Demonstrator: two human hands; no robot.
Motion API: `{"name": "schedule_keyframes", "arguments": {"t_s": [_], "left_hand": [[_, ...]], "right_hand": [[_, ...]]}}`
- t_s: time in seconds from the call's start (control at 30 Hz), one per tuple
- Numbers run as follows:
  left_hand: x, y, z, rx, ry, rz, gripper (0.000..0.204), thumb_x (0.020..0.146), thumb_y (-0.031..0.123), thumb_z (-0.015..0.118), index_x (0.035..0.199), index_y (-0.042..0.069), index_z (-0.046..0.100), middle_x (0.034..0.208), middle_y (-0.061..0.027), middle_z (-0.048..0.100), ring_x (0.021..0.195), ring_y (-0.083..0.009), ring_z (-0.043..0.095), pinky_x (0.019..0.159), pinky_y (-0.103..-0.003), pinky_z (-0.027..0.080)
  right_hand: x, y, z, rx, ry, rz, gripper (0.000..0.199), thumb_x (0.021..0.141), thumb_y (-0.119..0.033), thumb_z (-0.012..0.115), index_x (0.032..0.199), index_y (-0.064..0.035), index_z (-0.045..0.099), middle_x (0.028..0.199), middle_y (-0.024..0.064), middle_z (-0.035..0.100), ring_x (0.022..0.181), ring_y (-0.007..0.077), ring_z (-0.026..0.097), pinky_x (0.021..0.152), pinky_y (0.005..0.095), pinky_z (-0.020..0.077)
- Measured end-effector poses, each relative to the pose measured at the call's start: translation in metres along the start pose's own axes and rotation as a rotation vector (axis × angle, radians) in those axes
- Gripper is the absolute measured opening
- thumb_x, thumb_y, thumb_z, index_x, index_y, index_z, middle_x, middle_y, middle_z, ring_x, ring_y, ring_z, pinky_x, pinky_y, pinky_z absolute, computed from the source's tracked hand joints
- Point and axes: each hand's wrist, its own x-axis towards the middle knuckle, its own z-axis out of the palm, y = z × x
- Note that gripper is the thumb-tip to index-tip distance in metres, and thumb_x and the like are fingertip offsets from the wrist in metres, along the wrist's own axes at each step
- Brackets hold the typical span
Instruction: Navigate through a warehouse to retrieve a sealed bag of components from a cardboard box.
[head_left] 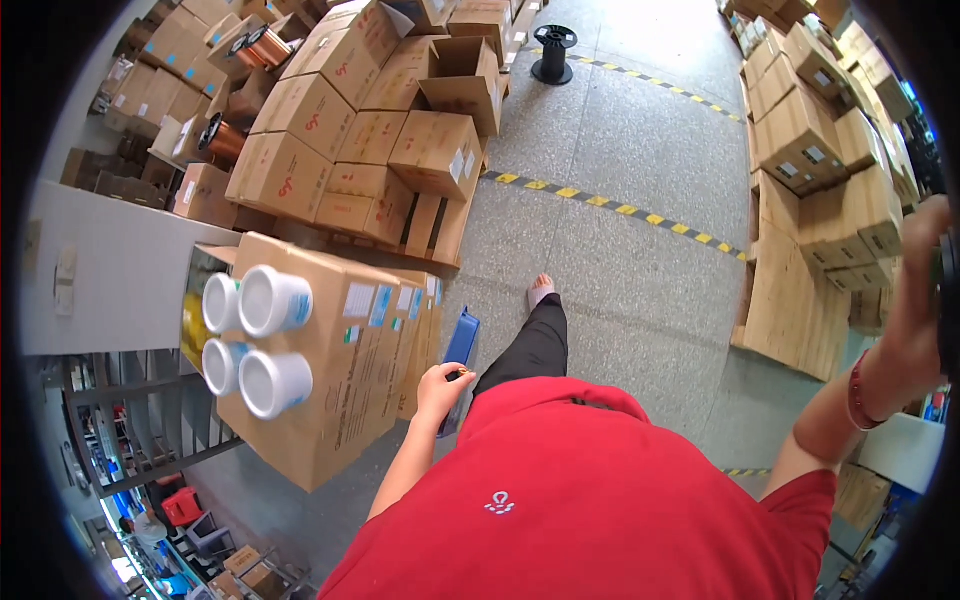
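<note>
Red shirt fabric [560, 500] fills the bottom of my view, closest to the lens, and I take the open cardboard box [330, 370] as my landmark for everything else. Just to the right of that box my left hand [440, 390] has its fingers [432, 378] curled around the lower end of a flat blue object [461, 345], which stands almost upright between the box's side and my black trouser leg [530, 350]; the fingers are clamped on it. Inside the box, at its left end, four white spools [262, 340] lie with their round ends facing me, two above and two below. Well to the right of the box, at the edge of the frame, my right hand [915, 290] is raised against something dark, with a red band [858, 392] on the wrist; I cannot tell whether its fingers are together or apart. Beyond the box sits a pallet stack of sealed cartons [370, 140], and further off past them a black empty reel [553, 52] stands on the grey floor [620, 290], which a yellow-and-black striped line [620, 208] crosses. Far right of the box, more cartons [820, 170] are stacked.
</note>
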Motion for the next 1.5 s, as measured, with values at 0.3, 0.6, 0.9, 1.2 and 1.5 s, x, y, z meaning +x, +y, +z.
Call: {"name": "schedule_keyframes", "arguments": {"t_s": [0.3, 0.6, 0.9, 1.2, 1.5], "left_hand": [[0.219, 0.104, -0.009, -0.297, -0.049, -0.112, 0.026, 0.067, 0.032, 0.069, 0.081, 0.01, 0.066, 0.074, -0.008, 0.063, 0.071, -0.0175, 0.06, 0.066, -0.028, 0.046], [0.365, 0.18, -0.021, -0.029, -0.108, -0.079, 0.026, 0.065, 0.037, 0.069, 0.08, 0.016, 0.065, 0.077, -0.0079, 0.053, 0.077, -0.025, 0.056, 0.067, -0.034, 0.045], [0.547, 0.301, 0.0, -0.131, 0.087, -0.27, 0.03, 0.065, 0.036, 0.069, 0.08, 0.011, 0.065, 0.079, -0.013, 0.059, 0.079, -0.0284, 0.058, 0.07, -0.036, 0.045], [0.726, 0.447, -0.007, -0.311, 0.104, -0.164, 0.025, 0.068, 0.029, 0.07, 0.081, 0.008, 0.065, 0.079, -0.0093, 0.062, 0.077, -0.0211, 0.06, 0.071, -0.03, 0.045], [0.944, 0.552, -0.035, -0.288, 0.068, -0.06, 0.028, 0.067, 0.029, 0.069, 0.08, 0.005, 0.063, 0.071, -0.0077, 0.062, 0.068, -0.017, 0.06, 0.062, -0.03, 0.044]], "right_hand": [[-0.238, 0.173, 0.219, 0.699, 0.301, 2.157, 0.009, 0.078, -0.015, 0.052, 0.07, -0.012, 0.054, 0.062, -0.0031, 0.052, 0.041, 0.003, 0.033, 0.036, 0.0171, 0.0216], [-0.329, 0.216, 0.27, 0.557, -0.001, 2.856, 0.014, 0.078, -0.016, 0.053, 0.066, -0.0114, 0.046, 0.059, 0.0005, 0.053, 0.038, 0.0062, 0.032, 0.032, 0.0201, 0.0219], [-0.189, 0.57, 0.446, 0.866, -0.132, 2.258, 0.01, 0.078, -0.02, 0.056, 0.08, -0.0103, 0.054, 0.067, -0.0002, 0.055, 0.041, 0.0037, 0.032, 0.036, 0.0183, 0.0216], [-0.01, 0.755, 0.597, 1.111, -0.305, 1.921, 0.02, 0.083, -0.019, 0.052, 0.098, -0.0065, 0.056, 0.072, 0.0052, 0.059, 0.043, 0.0035, 0.034, 0.038, 0.0177, 0.0256], [-0.063, 0.865, 0.592, 0.754, -0.133, 2.274, 0.012, 0.076, -0.022, 0.057, 0.076, -0.0111, 0.052, 0.064, 0.0016, 0.052, 0.041, 0.0056, 0.033, 0.036, 0.0203, 0.0233]]}}
